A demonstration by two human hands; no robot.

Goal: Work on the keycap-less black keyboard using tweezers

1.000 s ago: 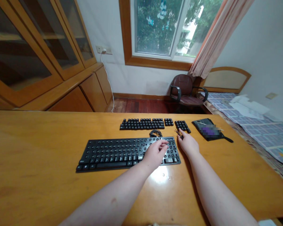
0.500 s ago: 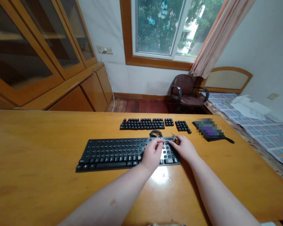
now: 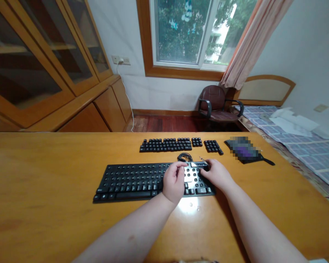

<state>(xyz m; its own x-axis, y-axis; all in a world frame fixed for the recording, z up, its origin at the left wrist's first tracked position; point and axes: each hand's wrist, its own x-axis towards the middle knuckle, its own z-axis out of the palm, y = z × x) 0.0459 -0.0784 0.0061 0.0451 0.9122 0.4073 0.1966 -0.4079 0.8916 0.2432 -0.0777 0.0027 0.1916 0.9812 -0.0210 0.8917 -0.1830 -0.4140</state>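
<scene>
A black keyboard (image 3: 134, 179) lies on the wooden desk, its upper rows stripped to bare key stems and some caps seated along the bottom. My left hand (image 3: 174, 183) rests over its right-hand part, fingers curled together; whatever they may hold is hidden. At the upper right corner of the keyboard my right hand (image 3: 217, 174) is closed around a thin pointed tool (image 3: 202, 159), mostly covered by the fingers; its kind cannot be made out. Behind the keyboard sits a coiled black cable (image 3: 185, 157). Loose black keycaps (image 3: 166, 145) stand in grouped rows farther back.
A dark pouch (image 3: 242, 151), partly pixelated, lies at the right of the desk (image 3: 44, 175). Beyond the desk are an office chair (image 3: 214, 102), a bed (image 3: 298, 135) on the right and a glass-door cabinet (image 3: 79, 95) on the left.
The keyboard and its cable have shifted slightly to the right. My right hand has moved a little right and apart from my left hand, showing more of the number pad area.
</scene>
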